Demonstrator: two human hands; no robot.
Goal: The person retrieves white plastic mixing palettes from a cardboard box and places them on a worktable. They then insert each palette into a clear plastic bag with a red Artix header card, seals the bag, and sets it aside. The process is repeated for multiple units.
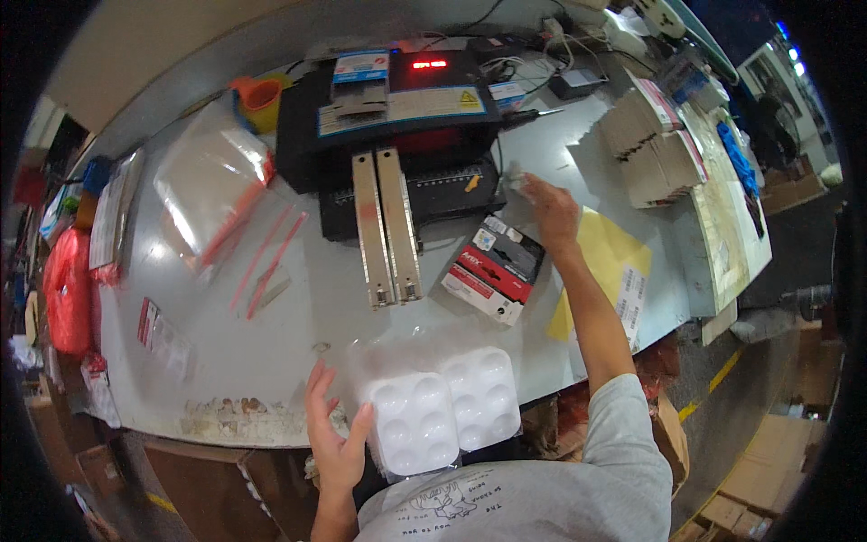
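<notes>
My left hand (340, 438) is open, its fingers spread beside two white plastic trays with round wells. The nearer-left tray (414, 423) and the right tray (486, 397) lie side by side in clear film at the table's front edge. My right hand (553, 212) reaches out beside the black machine (397, 135), fingertips pinched together at a small pale, see-through bit that I cannot make out. Below that hand lies a red, black and white box (492, 271). Two metal rails (386, 235) stick out from the machine towards me.
Clear bags with red edges (212, 185) are piled at the left, behind loose red-edged strips (271, 266). A yellow sheet (601, 257) lies under my right forearm. Stacked cards (655, 154) stand at the right. An orange cup (257, 93) is behind the bags; cables (569, 50) tangle at the back.
</notes>
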